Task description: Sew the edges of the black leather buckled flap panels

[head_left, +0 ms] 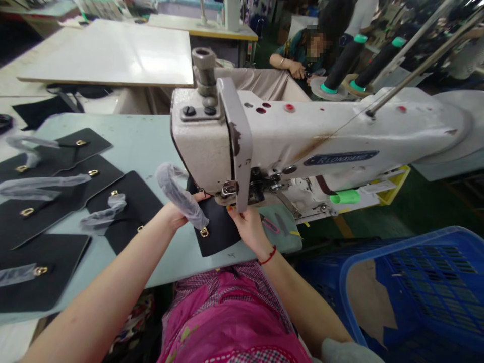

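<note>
- The black panel (217, 237) lies at six o'clock from the sewing machine head (202, 146).
- Left hand (176, 216) touches its ten o'clock side.
- Right hand (250, 229), three o'clock; I can't tell whether either's fingers grip.

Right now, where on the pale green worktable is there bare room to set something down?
The pale green worktable is bare between the flat black panels and the chipped white sewing machine; a smaller patch lies between the left forearm and the black piece at the machine. Crowded: the left side, where panels overlap, and around the left hand and right hand.
</note>
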Action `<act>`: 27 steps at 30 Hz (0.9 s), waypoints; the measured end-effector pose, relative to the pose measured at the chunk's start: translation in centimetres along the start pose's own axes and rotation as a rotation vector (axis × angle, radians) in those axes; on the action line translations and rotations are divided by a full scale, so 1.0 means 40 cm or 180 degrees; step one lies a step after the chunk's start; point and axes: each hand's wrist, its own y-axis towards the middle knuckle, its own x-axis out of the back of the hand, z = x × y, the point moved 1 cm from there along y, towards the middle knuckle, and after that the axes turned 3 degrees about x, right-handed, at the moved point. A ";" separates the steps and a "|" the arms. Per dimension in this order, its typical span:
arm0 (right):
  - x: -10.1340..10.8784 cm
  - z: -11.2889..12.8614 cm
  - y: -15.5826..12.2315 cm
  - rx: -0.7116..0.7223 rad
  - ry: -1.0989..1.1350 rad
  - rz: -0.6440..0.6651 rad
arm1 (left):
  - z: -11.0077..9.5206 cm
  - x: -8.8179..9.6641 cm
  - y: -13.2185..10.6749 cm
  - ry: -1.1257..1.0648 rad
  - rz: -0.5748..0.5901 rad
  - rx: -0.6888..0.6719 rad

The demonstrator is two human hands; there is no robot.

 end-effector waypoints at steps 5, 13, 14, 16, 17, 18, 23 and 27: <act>-0.008 0.008 -0.007 -0.0114 0.0074 0.0062 | -0.035 0.011 0.041 0.0566 0.0059 -0.0044; -0.034 0.017 -0.084 -0.0637 0.1245 0.0479 | -0.042 0.025 0.085 0.0802 0.0074 -0.0076; -0.039 0.015 -0.095 -0.0663 0.1410 0.0544 | -0.039 0.038 0.089 0.0822 0.0041 -0.0107; -0.047 0.011 -0.112 -0.0653 0.1595 0.0560 | -0.023 0.073 0.086 0.0735 0.0005 -0.0159; -0.048 0.009 -0.117 -0.0649 0.1674 0.0543 | -0.010 0.096 0.078 0.0584 0.0011 -0.0183; -0.048 0.007 -0.120 -0.0658 0.1772 0.0547 | 0.008 0.120 0.063 0.0374 0.0038 -0.0183; -0.032 0.009 -0.115 -0.0702 0.2425 0.0775 | 0.157 0.205 -0.090 -0.0811 -0.0083 -0.0365; -0.032 0.006 -0.114 -0.0813 0.2830 0.0899 | 0.260 0.139 -0.180 -0.1065 0.0447 -0.0704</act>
